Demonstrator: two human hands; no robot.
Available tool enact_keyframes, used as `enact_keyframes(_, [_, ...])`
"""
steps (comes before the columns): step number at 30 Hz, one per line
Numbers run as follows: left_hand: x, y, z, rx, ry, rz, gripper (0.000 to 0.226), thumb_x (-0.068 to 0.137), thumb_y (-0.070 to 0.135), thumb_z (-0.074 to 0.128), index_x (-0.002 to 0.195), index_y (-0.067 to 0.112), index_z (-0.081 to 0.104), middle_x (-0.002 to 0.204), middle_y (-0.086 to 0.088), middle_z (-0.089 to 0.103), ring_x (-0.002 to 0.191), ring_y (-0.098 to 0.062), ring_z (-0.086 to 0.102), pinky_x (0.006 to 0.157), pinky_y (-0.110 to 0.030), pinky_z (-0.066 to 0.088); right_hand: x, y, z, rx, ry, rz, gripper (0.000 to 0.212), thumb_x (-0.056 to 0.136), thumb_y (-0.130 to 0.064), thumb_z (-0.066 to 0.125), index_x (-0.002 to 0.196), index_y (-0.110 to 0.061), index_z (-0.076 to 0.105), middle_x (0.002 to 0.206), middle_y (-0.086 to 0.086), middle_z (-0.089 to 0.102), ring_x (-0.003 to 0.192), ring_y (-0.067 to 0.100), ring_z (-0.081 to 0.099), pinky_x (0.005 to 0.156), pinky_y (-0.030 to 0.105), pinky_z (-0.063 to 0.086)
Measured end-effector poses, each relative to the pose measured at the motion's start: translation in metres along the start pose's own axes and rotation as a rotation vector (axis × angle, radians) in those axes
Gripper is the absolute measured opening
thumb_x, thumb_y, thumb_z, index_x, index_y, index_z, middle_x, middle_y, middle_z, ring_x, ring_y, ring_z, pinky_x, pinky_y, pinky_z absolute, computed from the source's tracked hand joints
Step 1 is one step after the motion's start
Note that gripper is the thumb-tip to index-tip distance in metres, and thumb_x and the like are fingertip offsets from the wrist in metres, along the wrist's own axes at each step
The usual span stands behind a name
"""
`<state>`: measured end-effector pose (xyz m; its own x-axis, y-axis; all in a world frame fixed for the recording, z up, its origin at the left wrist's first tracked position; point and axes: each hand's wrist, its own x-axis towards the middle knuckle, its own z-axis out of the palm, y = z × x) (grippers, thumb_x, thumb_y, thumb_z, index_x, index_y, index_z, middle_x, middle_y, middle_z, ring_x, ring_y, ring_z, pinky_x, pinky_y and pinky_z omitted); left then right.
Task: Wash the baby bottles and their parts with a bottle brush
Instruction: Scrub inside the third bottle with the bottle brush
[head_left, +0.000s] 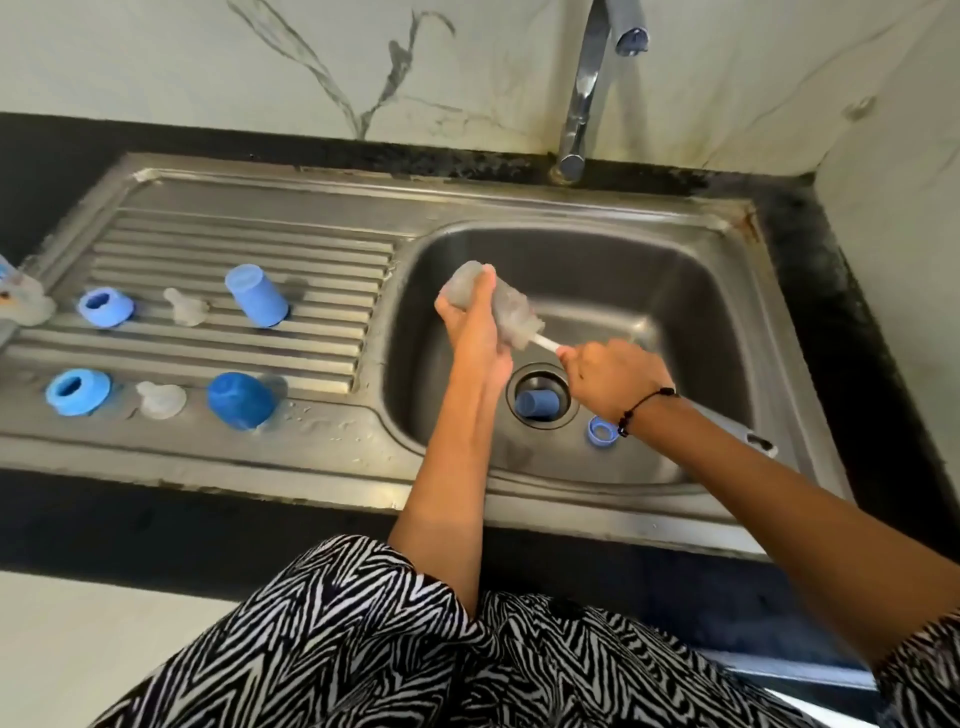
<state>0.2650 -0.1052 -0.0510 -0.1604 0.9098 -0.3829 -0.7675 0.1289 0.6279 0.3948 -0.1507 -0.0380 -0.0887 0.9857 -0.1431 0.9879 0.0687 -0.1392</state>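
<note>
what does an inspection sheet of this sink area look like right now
surface: steel sink, ribbed drainboard.
job's things: clear bottle with bottle brush inside; two rings, two teats, two caps on drainboard; cap in the drain, ring in the basin.
clutter: partly cropped item at left edge.
hands: left hand grips bottle; right hand grips brush handle.
cables: nothing seen.
surroundings: tap, marble wall.
</note>
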Motion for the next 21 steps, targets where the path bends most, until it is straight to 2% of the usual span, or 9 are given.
enact_keyframes(3, [0.003,0.011,0.006,-0.112,0.02,-0.045,0.03,0.1,0.032,0.042,0.121,0.011,0.047,0.096,-0.012,0.055,0.079,-0.024,0.059,0.07,-0.039,0.051,0.007,-0.008,-0.004,-0.047,0.044,0.0,0.042,0.101,-0.035,0.023,0.097,-0.012,0.058,0.091,0.011,0.061,0.086,0.034,0.058,0.07,0.035,0.045])
enact_keyframes(5, [0.007,0.017,0.001,-0.189,-0.016,-0.035,0.039,0.101,0.025,0.041,0.139,0.014,0.041,0.119,-0.013,0.053,0.103,-0.028,0.055,0.09,-0.046,0.048,0.011,-0.015,-0.003,0.101,-0.006,0.034,0.044,0.1,-0.036,0.024,0.079,-0.011,0.053,0.077,0.009,0.053,0.081,0.034,0.055,0.065,0.033,0.04])
enact_keyframes(7, [0.004,0.017,-0.004,-0.174,-0.085,-0.017,0.048,0.1,0.026,0.043,0.144,0.01,0.034,0.125,-0.015,0.051,0.109,-0.027,0.055,0.098,-0.043,0.045,0.012,-0.018,-0.004,0.333,-0.073,0.019,0.046,0.1,-0.034,0.026,0.063,-0.01,0.042,0.067,0.011,0.048,0.073,0.032,0.05,0.061,0.034,0.036])
enact_keyframes(10, [-0.005,0.016,-0.003,-0.207,-0.139,-0.059,0.054,0.094,0.039,0.045,0.135,0.003,0.042,0.118,-0.015,0.058,0.1,-0.026,0.064,0.091,-0.036,0.052,0.004,-0.018,-0.01,0.486,-0.132,-0.031,0.049,0.1,-0.033,0.031,0.06,-0.007,0.043,0.065,0.013,0.05,0.065,0.028,0.046,0.063,0.037,0.04])
enact_keyframes(12, [-0.007,0.015,0.0,-0.253,-0.154,-0.097,0.043,0.094,0.041,0.048,0.114,0.004,0.053,0.098,-0.01,0.062,0.082,-0.021,0.065,0.078,-0.033,0.054,-0.001,-0.015,-0.011,0.403,-0.143,-0.064,0.05,0.101,-0.034,0.029,0.059,-0.01,0.042,0.063,0.01,0.049,0.068,0.03,0.048,0.06,0.036,0.037])
enact_keyframes(14, [-0.01,0.012,0.004,-0.265,-0.085,-0.09,0.043,0.094,0.041,0.051,0.112,0.002,0.052,0.083,-0.009,0.059,0.066,-0.018,0.061,0.06,-0.029,0.054,0.0,-0.013,-0.015,0.215,-0.091,-0.088,0.047,0.101,-0.035,0.026,0.068,-0.011,0.049,0.075,0.011,0.056,0.08,0.035,0.054,0.06,0.032,0.034])
enact_keyframes(17, [-0.01,0.009,0.01,-0.216,-0.013,-0.063,0.045,0.098,0.039,0.045,0.124,0.002,0.045,0.09,-0.014,0.059,0.073,-0.024,0.062,0.056,-0.033,0.055,0.007,-0.01,-0.026,-0.038,0.029,-0.082,0.046,0.101,-0.04,0.022,0.092,-0.013,0.059,0.094,0.012,0.063,0.085,0.033,0.057,0.063,0.031,0.036])
enact_keyframes(19, [-0.013,0.009,0.014,-0.245,-0.032,-0.075,0.037,0.102,0.03,0.039,0.127,0.003,0.043,0.101,-0.016,0.057,0.083,-0.025,0.06,0.057,-0.036,0.056,0.007,-0.01,-0.032,-0.075,0.05,-0.057,0.046,0.101,-0.04,0.02,0.088,-0.015,0.057,0.084,0.009,0.058,0.073,0.028,0.051,0.062,0.031,0.038])
enact_keyframes(21, [-0.017,0.01,0.013,-0.222,-0.12,-0.029,0.041,0.102,0.021,0.039,0.137,0.001,0.039,0.114,-0.017,0.054,0.094,-0.026,0.059,0.071,-0.038,0.055,0.004,-0.011,-0.034,0.017,0.02,-0.054,0.045,0.102,-0.037,0.021,0.072,-0.015,0.046,0.073,0.006,0.048,0.071,0.026,0.046,0.062,0.032,0.038])
